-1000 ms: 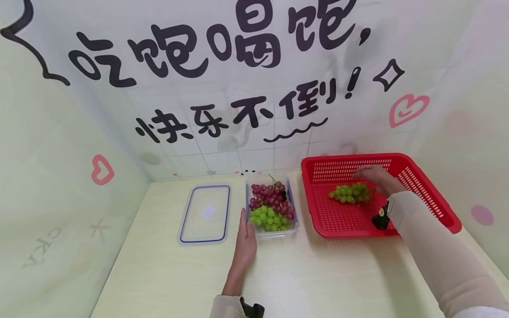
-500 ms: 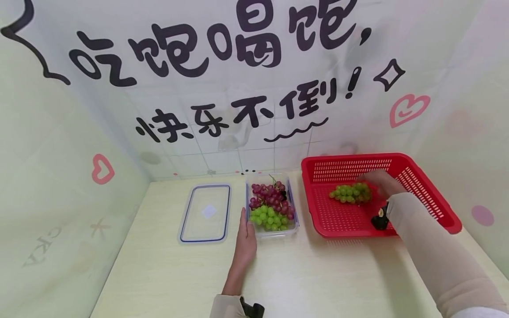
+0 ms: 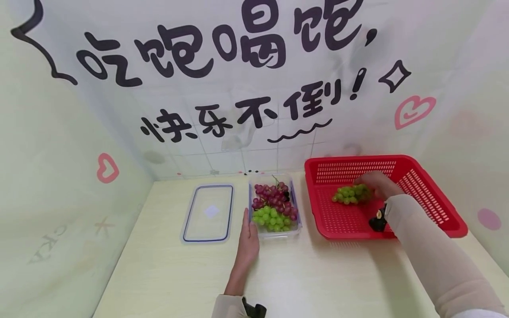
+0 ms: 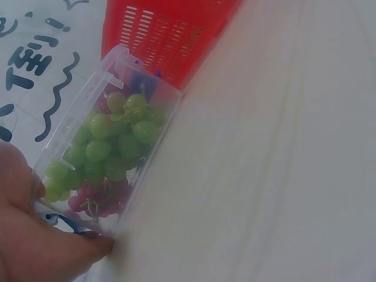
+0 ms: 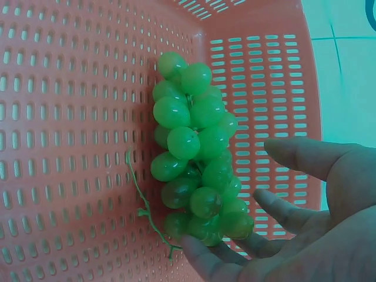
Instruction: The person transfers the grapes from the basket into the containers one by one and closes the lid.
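My left hand lies along the left side of a clear plastic food container, its fingers touching the wall. In the container are a bunch of red grapes and a bunch of green grapes nearer me. My right hand reaches into the red basket at the right end of another green grape bunch. In the right wrist view its fingers spread beside that bunch, some fingertips by the lower grapes, and the thumb stands apart from them.
A clear lid with a blue seal lies flat left of the container. Behind the pale table rises a printed wall sheet. The basket's slotted walls stand around the right hand. A thin stem trails beside the grapes.
My right hand has lowered to the green grapes in the basket, its fingers now nearer the bunch. The left hand stays at the container. The head view has shifted slightly.
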